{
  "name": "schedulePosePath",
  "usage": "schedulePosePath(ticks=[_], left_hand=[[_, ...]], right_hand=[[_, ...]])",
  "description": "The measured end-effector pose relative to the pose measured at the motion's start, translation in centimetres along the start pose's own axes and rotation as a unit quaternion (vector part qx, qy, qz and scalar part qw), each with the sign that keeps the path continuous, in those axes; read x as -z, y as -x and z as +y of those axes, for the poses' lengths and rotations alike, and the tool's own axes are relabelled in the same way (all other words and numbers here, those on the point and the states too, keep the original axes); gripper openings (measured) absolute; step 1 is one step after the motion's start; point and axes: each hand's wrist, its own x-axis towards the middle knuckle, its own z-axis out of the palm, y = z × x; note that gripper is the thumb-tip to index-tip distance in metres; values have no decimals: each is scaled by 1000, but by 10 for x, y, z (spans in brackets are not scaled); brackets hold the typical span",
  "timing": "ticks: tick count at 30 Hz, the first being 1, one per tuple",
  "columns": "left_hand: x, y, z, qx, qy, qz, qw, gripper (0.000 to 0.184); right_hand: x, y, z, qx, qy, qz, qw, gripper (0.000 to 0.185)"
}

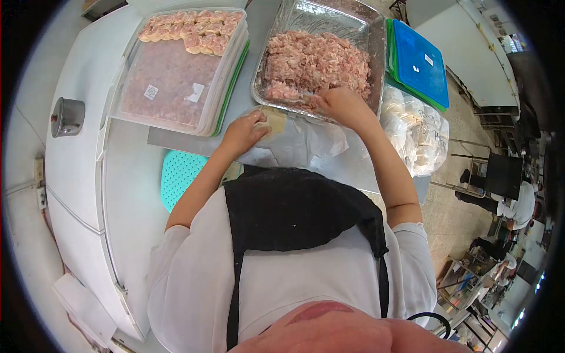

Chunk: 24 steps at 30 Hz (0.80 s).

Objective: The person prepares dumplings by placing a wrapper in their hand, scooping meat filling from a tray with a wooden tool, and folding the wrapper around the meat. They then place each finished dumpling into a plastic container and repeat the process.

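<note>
As the pot (pixel 71 117) sat over on the far left, the clear plastic box (pixel 170 88) came next, with meat-topped dumplings (pixel 191 28) packed in close rows at its far end. Careful spacing looked the thing there, since soft sides touching could easily have stuck. Below it, down by the left forearm, was a turquoise perforated seat (pixel 181 175).

Then, in the middle, came the left hand (pixel 242 135): fingers bent inward, thumb side at the pale yellow wrapper (pixel 273 122), which lay on crumpled clear plastic just outside the tray. Whether thumb and finger really pinched the sheet, the view could not tell. A light, dry touch at one edge seemed wise, as a sheet that thin might have torn or clung.

Up to the metal tray (pixel 377 59), and in it the ground meat (pixel 318 59), heaped, with a smaller clump at the near left corner. Over the near rim reached the right hand (pixel 341 105), fingers pressed together on what looked like a slender utensil (pixel 305 97), its tip lost against the meat. Small, even amounts, trimmed against the heap, looked the neat way; an overloaded tip would probably have dripped onto the plastic.

Farther right sat the bagged packs (pixel 415 132), with the blue lid (pixel 419 59) beyond them.
</note>
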Motion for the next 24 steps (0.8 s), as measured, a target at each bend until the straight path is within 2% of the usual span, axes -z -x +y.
schedulePosePath(ticks=[2,4,5,6,7,8,9,10,11,12,13,14,15,16,17,18,19,20,21,22,24], left_hand=[[-5,-5,-14,-32,40,7,999,32],[-6,-6,-18,-65,78,10,995,33],[-5,-6,-15,-82,157,28,984,33],[-2,-5,-9,-98,237,46,965,34],[4,-5,-5,-99,239,43,965,34],[13,-5,0,-63,252,-11,966,35],[18,-5,4,-27,262,-64,962,38],[18,-7,3,-28,264,-63,962,38],[17,-9,2,-71,211,-22,975,37],[19,-9,6,-112,156,18,981,36],[21,-8,12,-111,157,18,981,36],[26,-9,20,-71,200,-2,977,35],[30,-10,27,-32,242,-22,970,34],[29,-12,27,-33,240,-22,970,34],[28,-16,25,-93,217,-16,972,35],[29,-18,25,-152,192,-10,970,35],[31,-18,27,-154,190,-10,970,35],[34,-17,29,-70,325,-49,942,35],[37,-15,32,17,450,-87,888,35],[42,-13,38,16,450,-87,889,35],[49,-7,51,-11,540,-117,834,36]], right_hand=[[-6,-9,-7,-9,39,9,999,29],[-35,-17,-17,34,65,-16,997,35],[-37,-16,-17,31,67,-14,997,35],[-36,-10,-19,6,28,0,1000,36],[-36,-4,-19,-20,-11,13,1000,36],[-31,3,-16,-24,-10,13,1000,36],[-19,10,-11,-30,-90,5,995,37],[-9,14,-8,-34,-170,-4,985,37],[-3,15,-5,-33,-168,-6,985,37],[3,15,-1,-33,-120,5,992,38],[5,15,2,-34,-71,15,997,39],[5,11,1,-35,-71,16,997,39],[2,5,-4,-47,12,-15,999,40],[0,-2,-8,-61,95,-46,993,42],[-31,-9,0,-34,102,-40,993,43],[-31,-6,-5,-37,101,-37,994,43],[-27,-2,-12,-25,39,-18,999,43],[-25,0,-14,-13,-23,0,1000,43],[-29,0,0,12,-108,-22,994,42],[-27,6,6,12,-107,-22,994,42],[-22,21,8,-36,-246,40,968,40]])
